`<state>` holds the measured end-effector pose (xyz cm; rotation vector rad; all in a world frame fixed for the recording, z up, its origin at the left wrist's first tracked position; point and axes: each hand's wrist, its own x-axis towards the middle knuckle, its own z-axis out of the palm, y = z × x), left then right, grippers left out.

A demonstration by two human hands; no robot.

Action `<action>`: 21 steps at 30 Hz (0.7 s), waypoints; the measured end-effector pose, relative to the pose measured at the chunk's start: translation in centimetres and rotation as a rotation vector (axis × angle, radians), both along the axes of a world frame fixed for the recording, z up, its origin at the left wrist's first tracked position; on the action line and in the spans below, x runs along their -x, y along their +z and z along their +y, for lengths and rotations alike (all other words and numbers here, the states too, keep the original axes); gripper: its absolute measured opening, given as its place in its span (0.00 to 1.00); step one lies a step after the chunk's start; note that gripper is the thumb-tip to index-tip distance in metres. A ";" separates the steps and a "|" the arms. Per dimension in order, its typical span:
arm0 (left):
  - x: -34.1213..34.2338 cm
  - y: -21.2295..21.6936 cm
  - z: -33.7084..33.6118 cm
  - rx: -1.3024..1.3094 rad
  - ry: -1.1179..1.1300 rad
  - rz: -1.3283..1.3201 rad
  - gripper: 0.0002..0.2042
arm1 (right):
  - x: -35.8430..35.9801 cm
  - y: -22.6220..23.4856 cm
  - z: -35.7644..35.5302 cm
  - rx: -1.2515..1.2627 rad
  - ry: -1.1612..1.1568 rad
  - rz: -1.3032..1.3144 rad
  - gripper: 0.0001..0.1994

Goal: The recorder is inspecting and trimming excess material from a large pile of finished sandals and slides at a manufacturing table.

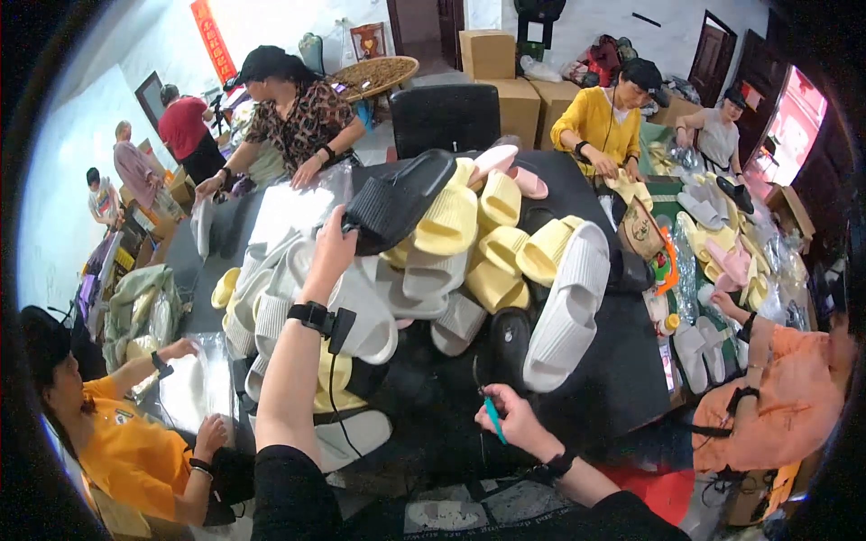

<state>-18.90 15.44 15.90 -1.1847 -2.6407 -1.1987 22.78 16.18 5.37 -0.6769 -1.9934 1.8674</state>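
My left hand is closed round the edge of a black ribbed slipper, lifted over the heap. In my right hand, near the table's front edge, is a slim teal-handled tool; its tip is too small to make out. Just beyond that hand lies a black slipper, and a light grey slipper leans beside it on the pile. Several yellow slippers and grey slippers are heaped under and around my left forearm. A pink slipper rests at the far side.
People work around the black table: one in orange-yellow at left, others across and at right. Clear plastic bags lie at left. More slippers cover a second table at right. Cardboard boxes and a black chair stand behind.
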 end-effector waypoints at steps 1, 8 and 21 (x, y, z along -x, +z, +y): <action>0.7 -0.4 0.9 -0.053 -0.025 0.054 0.21 | 0.4 0.1 0.5 -0.018 0.026 0.014 0.24; -1.4 -0.4 2.5 0.368 -0.091 0.188 0.11 | 0.5 0.2 4.6 0.079 0.188 -0.171 0.25; -15.7 3.0 -4.9 0.184 -0.087 0.040 0.12 | -0.2 3.3 5.5 0.310 0.212 0.041 0.24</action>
